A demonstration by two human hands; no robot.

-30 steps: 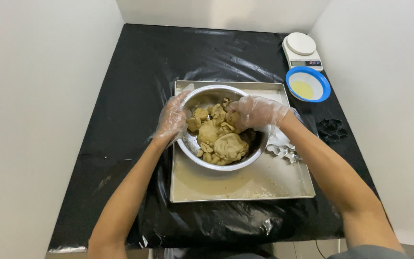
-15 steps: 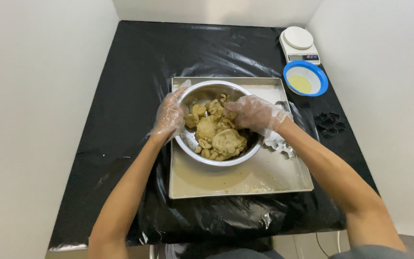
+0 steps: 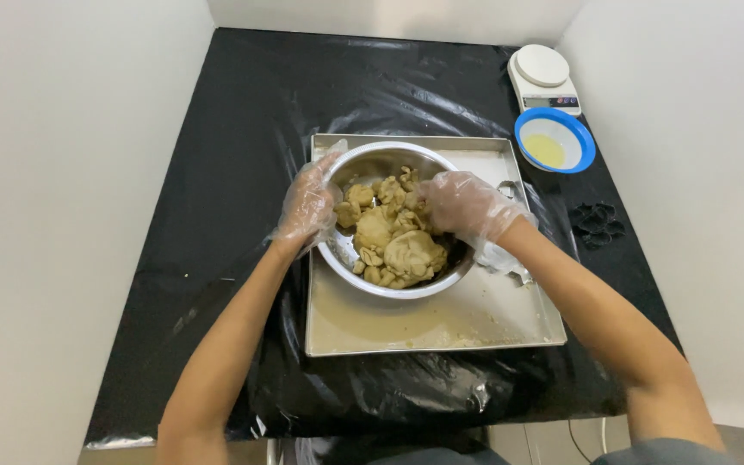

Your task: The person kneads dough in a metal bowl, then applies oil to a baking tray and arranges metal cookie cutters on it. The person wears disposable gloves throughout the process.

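Steel catches the light on the round mixing bowl (image 3: 389, 164), which sits on a shallow metal baking tray (image 3: 441, 327) over a black plastic-covered table (image 3: 243, 112). From the head view, the left hand (image 3: 307, 207), in a clear disposable glove, cups the bowl's left rim with fingers curved around the outside, forearm angled up from the lower left. The gloved right hand (image 3: 467, 207) reaches in from the right, fingers bent and pressing into the lumpy tan dough (image 3: 393, 241) that fills the bowl; whether it grips a piece I cannot tell. Beyond the tray stand a blue bowl (image 3: 554, 139) of yellowish liquid and a white kitchen scale (image 3: 542, 73).
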